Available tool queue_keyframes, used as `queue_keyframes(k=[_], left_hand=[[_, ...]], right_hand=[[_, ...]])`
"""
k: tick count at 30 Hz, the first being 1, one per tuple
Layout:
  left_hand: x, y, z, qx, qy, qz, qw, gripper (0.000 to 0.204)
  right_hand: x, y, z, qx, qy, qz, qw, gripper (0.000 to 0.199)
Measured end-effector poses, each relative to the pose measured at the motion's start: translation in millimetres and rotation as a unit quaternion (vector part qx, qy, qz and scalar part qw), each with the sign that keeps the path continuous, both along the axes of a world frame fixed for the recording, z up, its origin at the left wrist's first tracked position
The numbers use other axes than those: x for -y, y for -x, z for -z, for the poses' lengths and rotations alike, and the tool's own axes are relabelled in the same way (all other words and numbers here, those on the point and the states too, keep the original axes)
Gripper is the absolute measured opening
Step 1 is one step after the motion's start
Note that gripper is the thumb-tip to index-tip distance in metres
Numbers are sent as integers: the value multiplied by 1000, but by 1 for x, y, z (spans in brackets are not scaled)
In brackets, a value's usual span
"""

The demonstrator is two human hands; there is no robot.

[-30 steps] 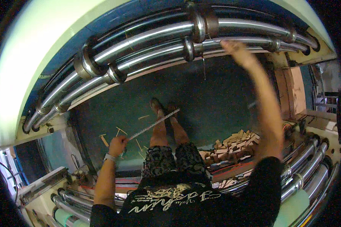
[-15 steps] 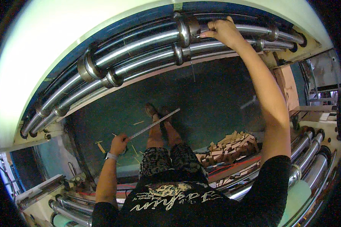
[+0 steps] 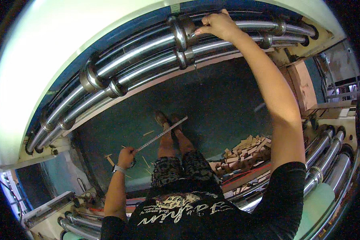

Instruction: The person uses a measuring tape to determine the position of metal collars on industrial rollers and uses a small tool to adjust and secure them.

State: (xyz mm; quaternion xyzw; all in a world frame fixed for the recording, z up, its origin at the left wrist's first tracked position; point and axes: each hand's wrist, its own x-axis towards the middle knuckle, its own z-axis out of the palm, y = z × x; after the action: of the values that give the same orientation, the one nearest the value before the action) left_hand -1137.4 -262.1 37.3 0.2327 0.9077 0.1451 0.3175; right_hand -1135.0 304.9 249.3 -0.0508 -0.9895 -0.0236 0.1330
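My left hand (image 3: 126, 157) is closed around one end of a long, pale ruler (image 3: 160, 134) with marks along it. The ruler slants up and to the right, over my legs and shoes. Up at the machine, my right hand (image 3: 222, 27) reaches over the top shaft (image 3: 148, 50), just right of a thick metal collar (image 3: 177, 35). Its thumb and fingers are bent together beside the collar's edge. A small shiny bit shows at the thumb tip, too small to name; the palm side is hidden.
Below the top shaft runs a second shaft (image 3: 148, 69) with its own collars (image 3: 182, 59). A pale curved cover (image 3: 40, 52) arches over the far left. Behind me are a heap of cardboard scraps (image 3: 248, 152) and more rollers (image 3: 324, 160). A wooden board (image 3: 302, 86) stands right.
The machine has shifted slightly left in view, my right hand with it. That hand stays beside the same collar, and my left hand still holds the ruler, lying a little lower.
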Motion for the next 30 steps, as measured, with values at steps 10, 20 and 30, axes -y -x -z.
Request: queue_keyframes(k=[10,20,30], left_hand=[[13,0,-9,22,36,-11,999,24],[20,-4,1,-39,17,43,998,23],[19,-5,19,19,5,-5,1000,25]], right_hand=[[-22,13,-1,-43,157,26,986,36],[17,73,30,-129,227,101,960,36],[9,80,51,-222,168,92,956,31]])
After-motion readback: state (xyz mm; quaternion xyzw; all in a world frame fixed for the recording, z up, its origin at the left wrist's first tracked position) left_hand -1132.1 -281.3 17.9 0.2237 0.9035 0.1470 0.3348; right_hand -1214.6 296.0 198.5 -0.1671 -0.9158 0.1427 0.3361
